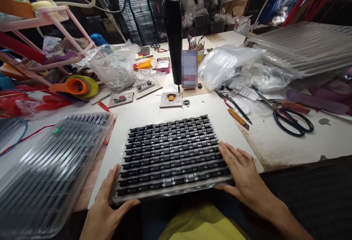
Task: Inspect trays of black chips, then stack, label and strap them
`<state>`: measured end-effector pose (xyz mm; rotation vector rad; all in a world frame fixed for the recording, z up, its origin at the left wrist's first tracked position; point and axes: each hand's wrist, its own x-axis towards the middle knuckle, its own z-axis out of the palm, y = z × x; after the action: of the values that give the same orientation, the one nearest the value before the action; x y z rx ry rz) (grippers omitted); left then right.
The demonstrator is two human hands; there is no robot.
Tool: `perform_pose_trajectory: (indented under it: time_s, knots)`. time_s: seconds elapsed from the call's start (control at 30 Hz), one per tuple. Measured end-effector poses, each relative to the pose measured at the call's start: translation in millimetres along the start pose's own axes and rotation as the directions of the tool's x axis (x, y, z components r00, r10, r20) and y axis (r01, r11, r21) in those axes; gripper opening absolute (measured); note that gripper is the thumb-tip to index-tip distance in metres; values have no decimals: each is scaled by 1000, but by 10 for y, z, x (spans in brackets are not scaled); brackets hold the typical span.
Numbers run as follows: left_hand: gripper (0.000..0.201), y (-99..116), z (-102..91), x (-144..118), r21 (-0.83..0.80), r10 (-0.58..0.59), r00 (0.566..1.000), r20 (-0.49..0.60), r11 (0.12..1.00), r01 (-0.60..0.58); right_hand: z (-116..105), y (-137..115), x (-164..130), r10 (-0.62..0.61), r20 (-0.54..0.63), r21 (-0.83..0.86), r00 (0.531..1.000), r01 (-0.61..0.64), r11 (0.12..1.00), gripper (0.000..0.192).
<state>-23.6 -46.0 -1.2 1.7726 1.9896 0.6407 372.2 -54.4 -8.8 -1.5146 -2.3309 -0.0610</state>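
A clear plastic tray (165,193) filled with rows of small black parts lies at the near edge of the white table (143,111). My left hand (106,207) grips its near left corner, thumb along the front rim. My right hand (242,170) rests flat on the tray's right edge, fingers spread over the outer rows. A small jig plate with a gold-coloured piece (171,99) sits just beyond the tray, under the tip of a hanging black screwdriver (173,34).
A stack of clear trays (46,174) lies at the left. Scissors (291,121), tweezers (233,104) and plastic bags (231,66) lie at the right. More jig plates (132,93), an orange tape dispenser (75,86) and a pink rack (55,24) stand at the back left.
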Motion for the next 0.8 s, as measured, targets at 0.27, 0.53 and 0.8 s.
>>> perform_pose_trajectory:
  time_s: [0.27,0.53,0.8]
  knots:
    - [90,21,14,-44,-77,42,996,-79,996,-48,47,-1,-9,16,-134,53,991,-9,999,89]
    - [86,46,48,-69,-65,36,993,-114,997,-43,45,-4,17,67,-127,86,990,-56,995,88]
    - [82,69,43,-74,-70,18,993,-114,997,-26,38,-22,28,81,-142,104,987,-67,992,87]
